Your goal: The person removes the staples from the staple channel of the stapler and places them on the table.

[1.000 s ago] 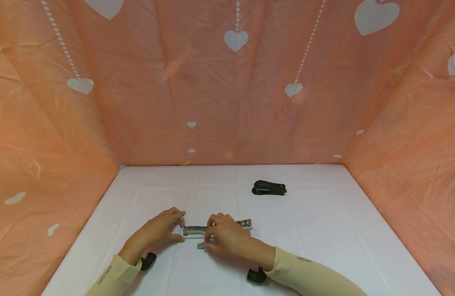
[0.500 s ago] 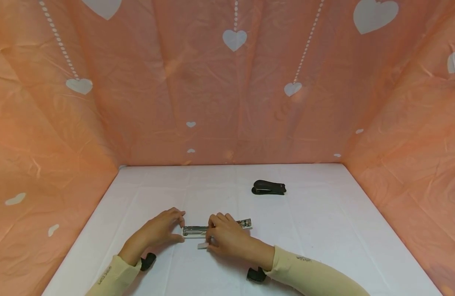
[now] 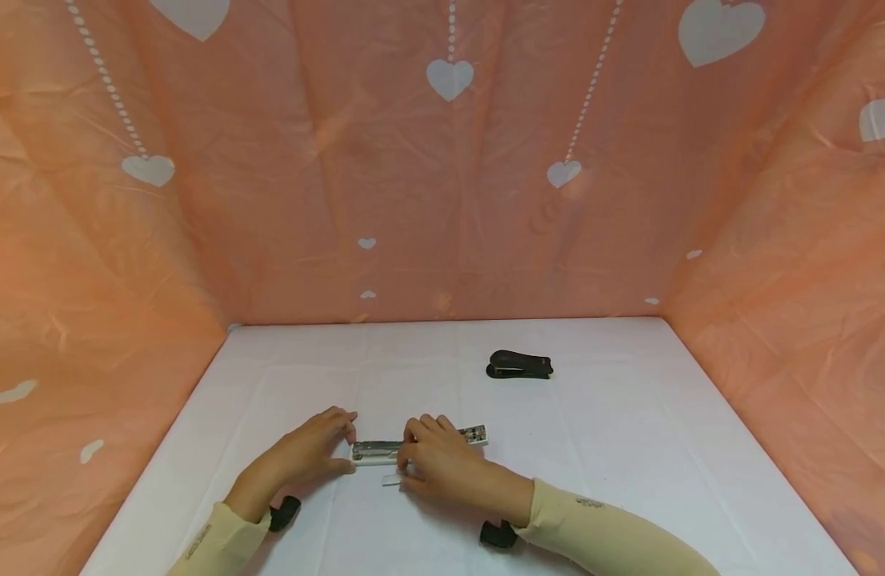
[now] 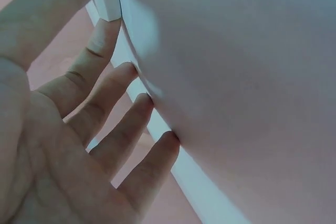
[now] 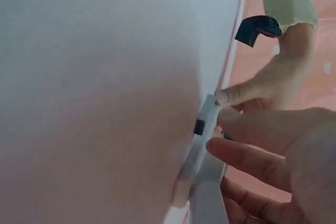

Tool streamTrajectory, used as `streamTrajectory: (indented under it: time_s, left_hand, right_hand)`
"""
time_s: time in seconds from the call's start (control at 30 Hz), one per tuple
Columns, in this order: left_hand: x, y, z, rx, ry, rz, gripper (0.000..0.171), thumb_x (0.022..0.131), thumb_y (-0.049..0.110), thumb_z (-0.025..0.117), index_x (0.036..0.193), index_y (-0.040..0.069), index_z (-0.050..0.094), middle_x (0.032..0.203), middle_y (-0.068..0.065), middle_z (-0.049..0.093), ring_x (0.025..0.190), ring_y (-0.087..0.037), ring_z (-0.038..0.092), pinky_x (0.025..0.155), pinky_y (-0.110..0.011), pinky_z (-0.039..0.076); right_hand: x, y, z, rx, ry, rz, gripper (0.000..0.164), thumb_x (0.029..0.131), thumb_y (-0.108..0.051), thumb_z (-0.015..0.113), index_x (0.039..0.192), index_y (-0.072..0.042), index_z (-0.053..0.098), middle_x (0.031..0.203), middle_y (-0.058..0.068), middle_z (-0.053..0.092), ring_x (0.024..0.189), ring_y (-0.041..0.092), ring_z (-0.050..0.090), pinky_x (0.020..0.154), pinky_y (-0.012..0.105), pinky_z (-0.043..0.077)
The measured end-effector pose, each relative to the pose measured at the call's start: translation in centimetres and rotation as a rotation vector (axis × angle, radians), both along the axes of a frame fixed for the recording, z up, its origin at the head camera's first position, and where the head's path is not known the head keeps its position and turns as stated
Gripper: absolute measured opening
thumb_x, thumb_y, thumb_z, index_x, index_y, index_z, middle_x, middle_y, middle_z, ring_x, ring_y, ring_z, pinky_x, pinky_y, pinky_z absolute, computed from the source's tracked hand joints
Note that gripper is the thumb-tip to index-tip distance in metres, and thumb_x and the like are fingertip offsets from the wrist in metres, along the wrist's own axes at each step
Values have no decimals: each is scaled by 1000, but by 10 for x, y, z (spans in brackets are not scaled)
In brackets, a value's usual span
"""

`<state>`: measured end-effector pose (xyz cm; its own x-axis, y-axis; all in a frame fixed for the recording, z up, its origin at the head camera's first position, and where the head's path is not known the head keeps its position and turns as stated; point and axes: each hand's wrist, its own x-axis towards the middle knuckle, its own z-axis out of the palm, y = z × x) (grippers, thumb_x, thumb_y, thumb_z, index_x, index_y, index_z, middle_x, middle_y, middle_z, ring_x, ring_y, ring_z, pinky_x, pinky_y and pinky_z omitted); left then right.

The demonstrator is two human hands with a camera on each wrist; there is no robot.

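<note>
An opened white stapler (image 3: 374,460) lies across the table, its metal staple channel facing up and its other arm reaching out to the right. At its left end, my left hand (image 3: 309,448) grips it between thumb and index finger; the other fingertips rest on the table in the left wrist view. My right hand (image 3: 446,460) bends over the stapler's middle and hides part of it. A small grey strip (image 3: 390,480), resembling staples, sticks out at the right thumb and appears pinched there. In the right wrist view the right thumb and index finger are close to the stapler's side (image 5: 194,158).
A black stapler (image 3: 519,365) sits farther back, right of centre. White cloth covers the table (image 3: 594,448). Orange curtains with pale hearts (image 3: 450,200) enclose the back and sides. Black camera mounts (image 3: 498,534) hang under both wrists.
The grey strip at my right thumb has tilted and now looks paler. Both hands keep their places on the stapler; the whole view has shifted slightly.
</note>
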<state>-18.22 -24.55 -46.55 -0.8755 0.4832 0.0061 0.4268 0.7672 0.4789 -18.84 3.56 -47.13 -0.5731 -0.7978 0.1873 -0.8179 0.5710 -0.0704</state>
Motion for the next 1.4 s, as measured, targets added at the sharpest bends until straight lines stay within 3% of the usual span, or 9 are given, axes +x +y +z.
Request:
streamTrajectory:
  time_s: [0.17,0.33,0.53,0.73,0.87,1.17,1.4]
  left_hand:
    - [-4,-6,3,88,-93,-46,54,88,31,91,128,8,63,149,-24,55,142,-52,48,114,-69,39]
    - [-10,-3,10,125,-140,-7,66,101,40,76,149,-1,56,151,-22,57,144,-49,48,116,-67,38]
    - [-24,16,23,133,-63,36,64,104,42,72,151,1,57,152,-20,57,144,-46,51,116,-65,40]
    - [-41,40,33,133,-52,29,61,103,40,74,151,5,58,155,-16,56,145,-43,51,117,-64,41]
    - [-55,54,35,110,-56,-2,61,104,42,72,151,6,58,155,-16,56,145,-41,52,116,-62,42]
    - [-88,80,38,83,-112,13,63,103,42,73,155,10,56,161,-14,50,151,-40,44,120,-62,37]
    - [-110,103,29,89,-89,-12,61,101,36,77,151,5,59,157,-17,53,148,-39,48,121,-57,38]
  right_hand:
    - [-5,13,10,-131,-49,5,11,97,-36,81,103,-26,81,109,-8,66,99,10,57,87,27,44]
    - [-18,34,22,-304,-83,-5,15,96,-27,83,107,-17,78,107,-5,70,101,16,62,92,34,52]
    - [-38,66,34,-403,-146,-29,25,97,-19,83,118,-10,74,115,1,70,109,19,63,99,40,54]
    - [-60,97,37,-449,-118,-50,26,95,-15,84,118,-10,73,114,5,70,109,21,65,100,43,54]
    - [-72,115,34,-470,-111,-82,27,95,-14,84,119,-8,73,115,8,72,113,25,67,101,46,55]
    - [-98,140,29,-493,-93,-120,31,94,-11,84,121,-2,71,119,12,72,118,30,65,106,50,52]
    - [-112,150,19,-512,-100,-176,30,96,-11,83,122,-1,70,121,12,71,121,34,63,107,54,49]
